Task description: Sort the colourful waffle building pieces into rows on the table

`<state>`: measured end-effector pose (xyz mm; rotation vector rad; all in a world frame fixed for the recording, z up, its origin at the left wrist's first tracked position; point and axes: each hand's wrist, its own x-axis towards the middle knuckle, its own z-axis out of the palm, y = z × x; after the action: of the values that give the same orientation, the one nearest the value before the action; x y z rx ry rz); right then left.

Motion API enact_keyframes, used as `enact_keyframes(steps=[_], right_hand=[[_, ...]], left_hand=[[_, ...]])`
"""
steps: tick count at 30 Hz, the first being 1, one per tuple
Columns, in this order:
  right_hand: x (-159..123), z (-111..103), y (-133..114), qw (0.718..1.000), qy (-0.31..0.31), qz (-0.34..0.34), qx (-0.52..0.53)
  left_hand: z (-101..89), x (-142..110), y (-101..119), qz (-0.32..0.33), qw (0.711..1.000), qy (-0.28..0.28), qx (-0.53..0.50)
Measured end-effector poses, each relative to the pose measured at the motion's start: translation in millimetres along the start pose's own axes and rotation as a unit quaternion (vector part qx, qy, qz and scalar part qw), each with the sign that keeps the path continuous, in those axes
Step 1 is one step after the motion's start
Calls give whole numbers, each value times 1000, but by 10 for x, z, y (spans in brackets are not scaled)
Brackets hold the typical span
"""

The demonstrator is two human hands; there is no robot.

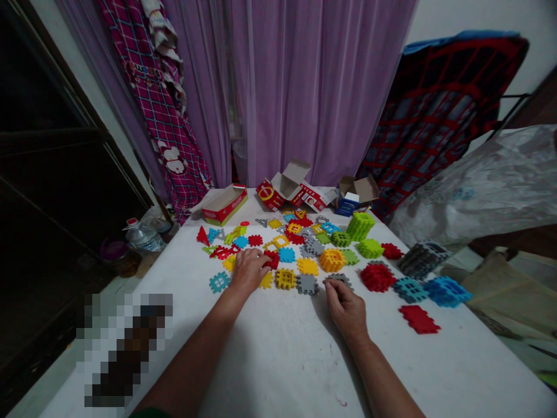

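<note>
My left hand (249, 270) reaches over the pile of interlocking plastic pieces, its thumb and fingers closed at the edge of a red building piece (272, 259). Near it lie a yellow window piece (285, 278), a blue square piece (286, 255) and a teal window piece (219, 282). My right hand (347, 306) hovers low by the table with its fingers curled into a pinch; whatever is between the fingertips is hidden. Just behind that hand is a grey piece (342, 279), partly covered by it. Another grey square piece (307, 284) lies to its left.
Sorted stacks stand on the right: red (378, 276), blue (447, 291), dark grey (423, 259) and light green (361, 226). A flat red piece (420, 320) lies nearer. Opened cardboard boxes (224, 204) line the back of the white table (278, 371), before purple curtains.
</note>
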<state>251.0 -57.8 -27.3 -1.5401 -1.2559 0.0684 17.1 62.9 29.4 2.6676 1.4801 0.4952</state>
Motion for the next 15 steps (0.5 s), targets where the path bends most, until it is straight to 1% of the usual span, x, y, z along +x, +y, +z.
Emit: enact_keyframes(steps=[6,10,13,15], right_hand=[[8,-6,37,1000,-14,-6,-4],[-1,-2,67,1000,-5,-4,-6],[-10,-1,79,1000,-10,-3,-3],[-11,-5,84,1000,2,6,-3]], left_hand=[[12,5,-10,4,1000,1,-2],[-10,10,-37,10,1000,18,-5],[-61,70,-72,8,1000,26,-4],[-102,159,-103,4,1000,28,-2]])
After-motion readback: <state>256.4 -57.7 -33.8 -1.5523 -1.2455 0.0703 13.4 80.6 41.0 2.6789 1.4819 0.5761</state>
